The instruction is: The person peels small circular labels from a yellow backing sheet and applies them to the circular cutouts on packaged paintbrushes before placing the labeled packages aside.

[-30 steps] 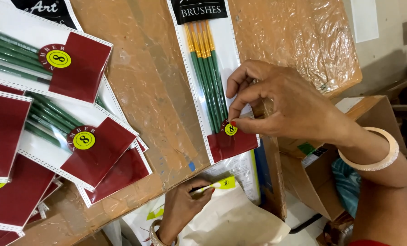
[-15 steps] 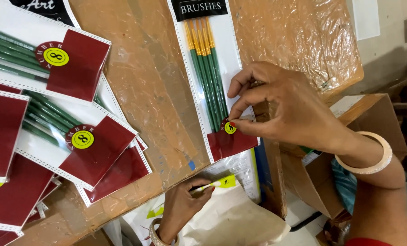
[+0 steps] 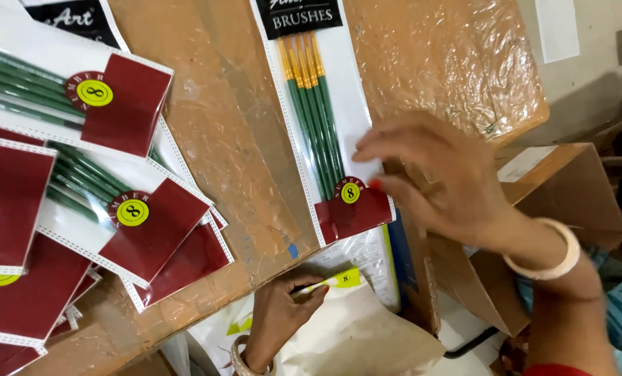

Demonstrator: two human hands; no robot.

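Observation:
A pack of green-handled paint brushes (image 3: pixel 319 132) with a dark red card foot and a round yellow sticker (image 3: pixel 351 193) lies on the brown tape-covered board (image 3: pixel 227 139). My right hand (image 3: pixel 440 182) hovers over the pack's right edge, fingers stretched out and apart, holding nothing; it is blurred. Below the board's edge, my left hand (image 3: pixel 280 313) pinches a thin strip carrying a yellow sticker (image 3: pixel 346 278), over crumpled white paper (image 3: pixel 360 334).
Several more brush packs (image 3: pixel 126 209) with red card feet and yellow stickers overlap on the left of the board. An open cardboard box (image 3: pixel 555 202) stands at the right, below the board's edge.
My right hand's pinched fingers were on the yellow sticker on the pack; they have now lifted, spread out and shifted slightly right. The left hand has stayed put.

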